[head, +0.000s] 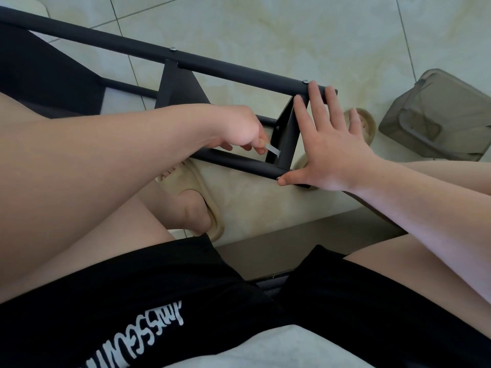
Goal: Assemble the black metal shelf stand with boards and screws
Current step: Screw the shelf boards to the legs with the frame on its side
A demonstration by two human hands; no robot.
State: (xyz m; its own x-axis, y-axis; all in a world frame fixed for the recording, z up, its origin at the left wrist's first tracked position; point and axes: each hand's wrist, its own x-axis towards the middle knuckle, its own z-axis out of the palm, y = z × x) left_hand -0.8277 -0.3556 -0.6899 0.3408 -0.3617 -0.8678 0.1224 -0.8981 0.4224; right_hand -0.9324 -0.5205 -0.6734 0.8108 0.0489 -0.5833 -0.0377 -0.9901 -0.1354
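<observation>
The left hand [239,128] pinches a probable hex key [273,150]; at its three o'clock the wide-splayed right hand [337,152] braces the black frame [225,67]. Weak bracing could make the key slip.

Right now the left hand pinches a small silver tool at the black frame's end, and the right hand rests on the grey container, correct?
Not the container. In the head view the right hand is spread open against the end of the black frame, fingers on the upper tube, thumb on the lower one. The left hand does pinch the silver tool there.
</observation>
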